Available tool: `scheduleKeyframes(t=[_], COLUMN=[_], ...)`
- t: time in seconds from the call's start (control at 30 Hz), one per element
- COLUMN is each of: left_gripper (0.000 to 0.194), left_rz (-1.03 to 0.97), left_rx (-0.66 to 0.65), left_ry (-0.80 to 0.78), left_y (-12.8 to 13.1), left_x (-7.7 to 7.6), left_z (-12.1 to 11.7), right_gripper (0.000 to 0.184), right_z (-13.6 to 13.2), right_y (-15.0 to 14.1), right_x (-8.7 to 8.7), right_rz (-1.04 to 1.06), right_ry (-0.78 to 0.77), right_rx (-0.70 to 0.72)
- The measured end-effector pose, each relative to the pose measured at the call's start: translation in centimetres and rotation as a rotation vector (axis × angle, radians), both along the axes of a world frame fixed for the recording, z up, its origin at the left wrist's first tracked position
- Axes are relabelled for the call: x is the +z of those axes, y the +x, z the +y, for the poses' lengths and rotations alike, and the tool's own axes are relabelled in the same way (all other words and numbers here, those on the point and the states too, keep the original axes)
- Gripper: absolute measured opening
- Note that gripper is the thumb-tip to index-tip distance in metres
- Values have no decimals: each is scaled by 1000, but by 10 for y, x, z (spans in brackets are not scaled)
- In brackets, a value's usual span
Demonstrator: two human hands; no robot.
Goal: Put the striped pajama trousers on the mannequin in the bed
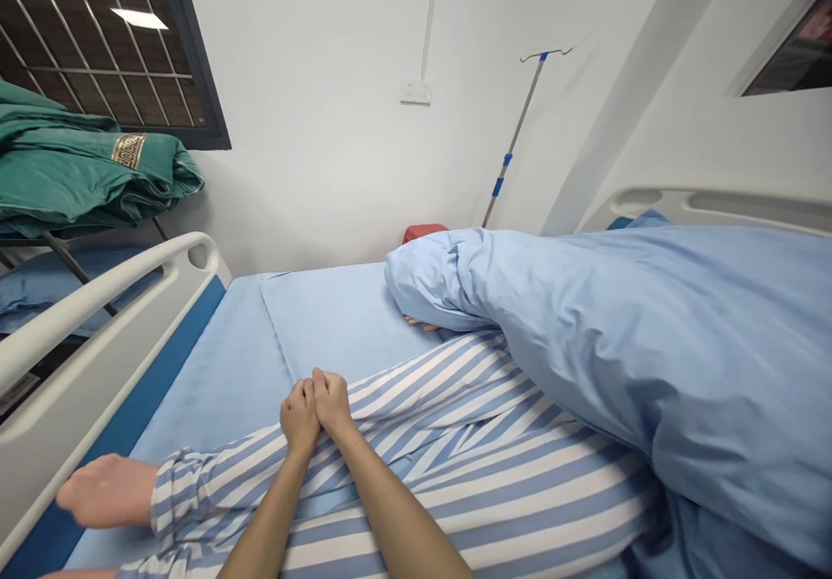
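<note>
Atop a hospital bed (221,362), the hands (316,407) press together on a striped gown (455,466) (blue-covered quilt (650,362) alongside).

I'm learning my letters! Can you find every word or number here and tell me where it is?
No words or numbers can be read.
The label below the bed rail is too small and blurred to read.
The band on the green blanket shows only a pattern.
</note>
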State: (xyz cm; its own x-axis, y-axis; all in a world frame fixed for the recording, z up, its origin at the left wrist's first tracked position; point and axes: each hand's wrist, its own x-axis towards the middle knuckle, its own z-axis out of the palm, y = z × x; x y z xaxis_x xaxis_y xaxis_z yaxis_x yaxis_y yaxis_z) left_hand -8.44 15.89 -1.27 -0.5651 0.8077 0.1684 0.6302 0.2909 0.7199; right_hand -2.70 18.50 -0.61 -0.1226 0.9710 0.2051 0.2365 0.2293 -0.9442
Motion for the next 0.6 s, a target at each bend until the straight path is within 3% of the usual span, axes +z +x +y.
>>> scheduleKeyframes(t=[0.23, 0.43, 0.6], left_gripper=[29, 32, 30], left_rz=[16, 72, 123], left_rx=[-1, 2, -25], left_ry=[-66, -73, -137], left_y=[4, 8, 16], left_x=[7, 8, 21], left_z=[-4, -4, 7], right_gripper=[44, 47, 46], right_z=[8, 12, 15], right_y=[19, 33, 33], right_x=[17, 4, 0], right_rz=[-251, -251, -126], right_ry=[170, 161, 108], right_rx=[31, -43, -46])
